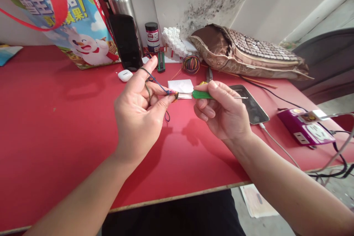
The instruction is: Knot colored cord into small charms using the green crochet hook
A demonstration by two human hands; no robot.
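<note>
My left hand (143,103) pinches a small multicoloured piece of crochet (173,94) between thumb and fingers. A dark blue-green strand of yarn (157,79) runs from the piece up over the raised index finger, and a loop of it hangs below the hand. My right hand (222,108) is closed around the green grip of a crochet hook (201,94). The hook's thin metal shaft reaches left to the piece and its other metal end sticks out to the right. Whether the tip sits inside a stitch is too small to tell.
Behind the hands lie a ball of multicoloured yarn (190,64), a white paper (182,85) and a white earbud case (125,75). A phone (127,40) leans on a steel flask (121,3). At right are a tablet-like device (250,105), a purple power strip (301,127) and cables.
</note>
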